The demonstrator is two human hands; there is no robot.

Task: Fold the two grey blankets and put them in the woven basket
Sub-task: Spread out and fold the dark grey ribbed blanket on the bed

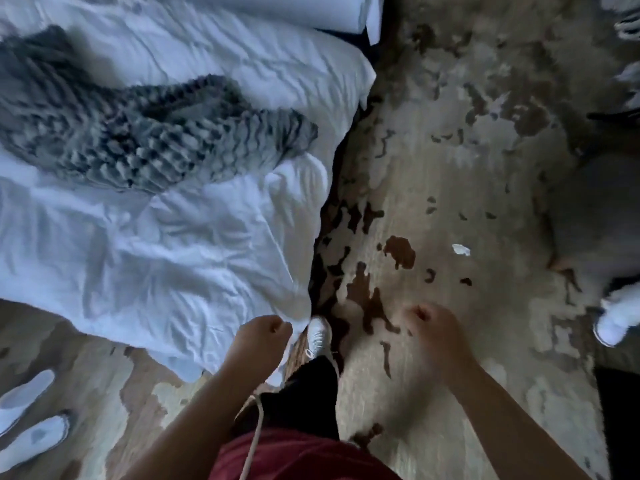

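Just off the corner of the bed, the left hand is curled into a fist with nothing in it, its knuckles just beside the hanging edge of the white duvet; whether it touches the cloth is hard to tell. The right hand is also curled and holds nothing, though it is smeared by motion blur and the fingers cannot be made out one by one. Between the forearms a white shoe stands on the patchy beige-and-brown rug. A grey ribbed blanket lies unfolded and rumpled on the duvet, well apart from both hands. It runs off the left edge of the view, so it is unclear if the grey mass at upper left is the same blanket or the second. A pair of white slippers lies lower left, a white scrap on the rug, and another person's white-shod foot is cut off at right.
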